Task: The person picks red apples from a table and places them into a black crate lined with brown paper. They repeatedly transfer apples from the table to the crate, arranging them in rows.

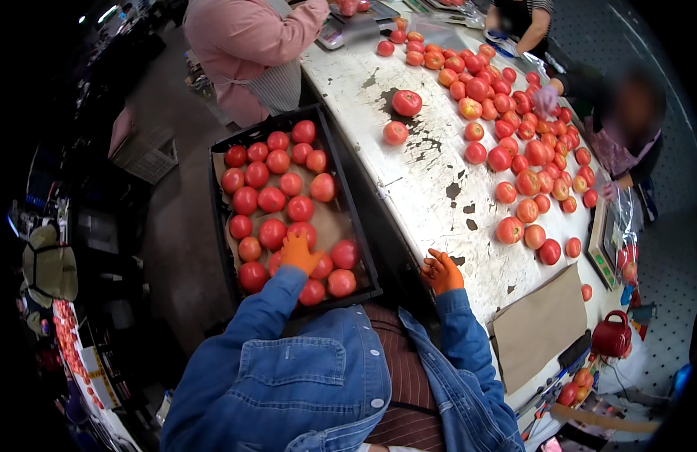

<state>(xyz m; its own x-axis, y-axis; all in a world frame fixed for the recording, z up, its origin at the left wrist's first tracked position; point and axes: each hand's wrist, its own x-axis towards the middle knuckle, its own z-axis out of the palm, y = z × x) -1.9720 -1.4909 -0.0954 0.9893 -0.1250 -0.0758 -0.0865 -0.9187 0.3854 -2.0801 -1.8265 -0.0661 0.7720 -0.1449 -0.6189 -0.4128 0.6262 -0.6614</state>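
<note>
My left hand (299, 255), in an orange glove, reaches into a black plastic crate (364, 251) on my left. Its fingers lie against the near side of a red tomato (304, 230); whether they grip it is hidden from above. Rows of tomatoes (271, 200) rest on brown paper (331, 217) lining the crate. My right hand (442, 273), gloved in orange too, hovers by the near edge of the worn white table (422, 209). Its fingers are apart and nothing shows in them.
Many loose tomatoes (518, 144) cover the table's far side. A brown paper sheet (540, 330), a scale (604, 243) and a red mug (611, 334) are at right. One person (247, 51) stands beyond the crate; another person's gloved hand (546, 100) is among the tomatoes.
</note>
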